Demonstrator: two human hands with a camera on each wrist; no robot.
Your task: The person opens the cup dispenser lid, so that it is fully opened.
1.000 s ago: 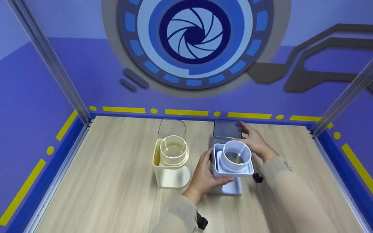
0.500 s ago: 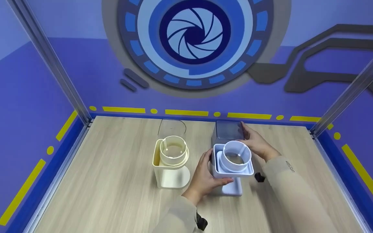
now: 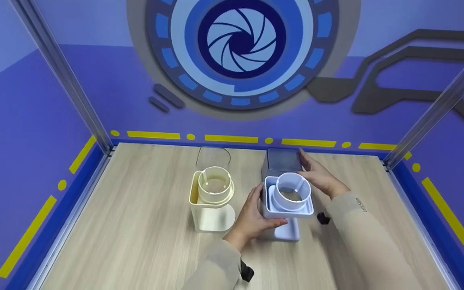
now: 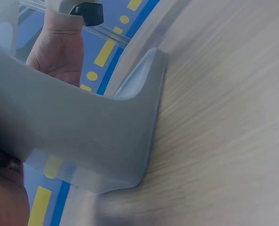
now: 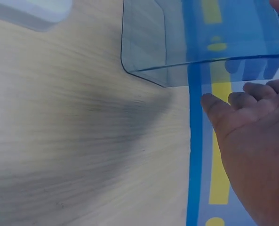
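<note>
In the head view my left hand [image 3: 252,223] grips a pale blue C-shaped stand [image 3: 286,229] from its left side, thumb along its front. The stand has a square rimmed top holding a short round cup [image 3: 293,192]. The left wrist view shows its blurred column and foot [image 4: 125,141] close up. Behind it stands a see-through, smoky blue box [image 3: 284,160]. My right hand [image 3: 320,177] is at that box's right side; in the right wrist view its fairly straight fingers [image 5: 217,110] lie against or very close to the clear wall. Firm contact is unclear.
A cream stand [image 3: 212,219] with a round foot and a round cup is on the left. Behind it is a clear cover [image 3: 214,158]. The wooden tabletop [image 3: 143,225] is bounded by blue printed walls and metal posts [image 3: 437,108].
The smoky box shifts slightly right and changes angle early on, then moves a little back left. My right hand stays beside it. The left hand and pale blue stand hardly move.
</note>
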